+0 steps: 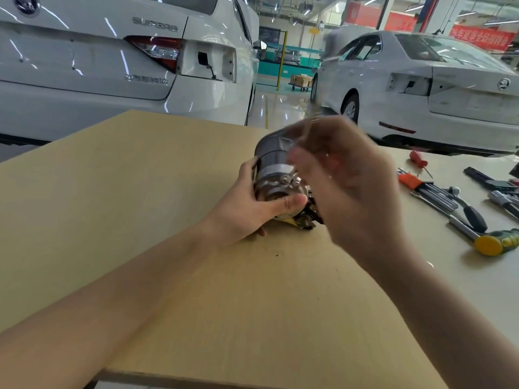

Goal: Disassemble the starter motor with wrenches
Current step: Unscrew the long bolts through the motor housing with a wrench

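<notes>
The starter motor (271,157), a grey cylinder with a silver end cap and bolt heads, lies on its side on a cardboard sheet (126,197). My left hand (250,206) grips its near end, thumb across the cap. My right hand (348,186) hovers just right of and above the motor, motion-blurred, covering its right side. Its fingers look curled, and a thin blurred streak shows at the fingertips; what it is I cannot tell.
Tools lie on the white table to the right: a red screwdriver (418,159), a hex key set in an orange holder (421,184), a ratchet wrench (464,210), a yellow-headed hammer (491,244) and a black tool (484,179). Two white cars stand beyond the table.
</notes>
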The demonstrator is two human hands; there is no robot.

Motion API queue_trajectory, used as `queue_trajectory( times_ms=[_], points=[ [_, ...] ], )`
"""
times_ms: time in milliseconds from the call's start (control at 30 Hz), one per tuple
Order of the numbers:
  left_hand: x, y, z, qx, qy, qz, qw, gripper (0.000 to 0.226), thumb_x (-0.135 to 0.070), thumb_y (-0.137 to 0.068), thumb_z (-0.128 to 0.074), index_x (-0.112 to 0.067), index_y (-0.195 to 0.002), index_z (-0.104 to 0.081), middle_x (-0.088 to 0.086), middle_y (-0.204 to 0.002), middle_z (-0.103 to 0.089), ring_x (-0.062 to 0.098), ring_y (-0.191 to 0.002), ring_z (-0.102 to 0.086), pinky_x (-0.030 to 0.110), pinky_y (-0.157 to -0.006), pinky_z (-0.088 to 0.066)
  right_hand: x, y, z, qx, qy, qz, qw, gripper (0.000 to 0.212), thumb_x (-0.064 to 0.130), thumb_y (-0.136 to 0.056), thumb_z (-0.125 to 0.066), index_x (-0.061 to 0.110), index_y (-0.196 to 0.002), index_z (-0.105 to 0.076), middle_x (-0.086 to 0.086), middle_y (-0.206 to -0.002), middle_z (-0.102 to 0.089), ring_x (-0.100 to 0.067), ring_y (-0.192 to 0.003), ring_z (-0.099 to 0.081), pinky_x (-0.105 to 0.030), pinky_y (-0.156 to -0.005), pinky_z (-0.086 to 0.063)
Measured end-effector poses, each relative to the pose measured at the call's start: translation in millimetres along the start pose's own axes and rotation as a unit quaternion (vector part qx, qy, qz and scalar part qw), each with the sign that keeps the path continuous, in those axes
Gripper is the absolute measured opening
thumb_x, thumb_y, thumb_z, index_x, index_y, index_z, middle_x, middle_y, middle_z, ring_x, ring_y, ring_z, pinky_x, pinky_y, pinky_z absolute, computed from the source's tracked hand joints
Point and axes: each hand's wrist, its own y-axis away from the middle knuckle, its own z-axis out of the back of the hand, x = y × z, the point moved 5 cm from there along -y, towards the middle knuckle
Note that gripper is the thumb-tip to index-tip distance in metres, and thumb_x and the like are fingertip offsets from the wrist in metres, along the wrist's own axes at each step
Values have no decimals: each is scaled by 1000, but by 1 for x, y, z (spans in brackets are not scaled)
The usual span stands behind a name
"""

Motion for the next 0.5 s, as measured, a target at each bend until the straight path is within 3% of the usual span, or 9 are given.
queue_trajectory(
  times_ms=[67,167,233,367,500],
  points=[
    [-2,0,2,1,-1,3,1000,131,-62,-39,-84,-33,-148,-18,-7,-112,-62,14,-76,-70,27,-46,-52,-23,12,9,-100,-160,-135,973,13,-2,-91,-57,10,-93,-54,-2,-76,-66,-13,-68,-62,-25,-66,-53],
    [-7,2,3,9,17,-6,1000,137,-57,-35,-81,-32,-151,-13,-11,-112,-62,2,-71,-68,24,-45,-50,-58,32,7,-196,-378,-313,849,14,-3,-90,-56,8,-88,-48,-8,-68,-65,-16,-57,-61,-23,-59,-53],
    [-8,2,1,3,25,-2,1000,137,-54,-36,-80,-27,-152,-13,-12,-112,-61,-2,-76,-67,23,-44,-49,-70,40,5,-223,-445,-357,791,14,-4,-89,-57,8,-87,-48,-9,-64,-64,-14,-53,-61,-21,-54,-52],
    [-12,4,1,-1,36,1,999,134,-54,-39,-78,-23,-152,-14,-6,-119,-60,8,-94,-66,25,-44,-49,-78,44,-2,-215,-473,-381,765,19,-3,-87,-58,5,-102,-50,-10,-69,-66,-15,-56,-66,-20,-55,-53],
    [-12,5,1,-8,49,1,999,133,-60,-39,-75,-24,-152,-15,-8,-115,-60,7,-91,-66,23,-43,-48,-79,45,-4,-212,-484,-393,753,40,1,-75,-66,4,-110,-48,-12,-74,-66,-17,-64,-69,-20,-58,-54]
  ],
)
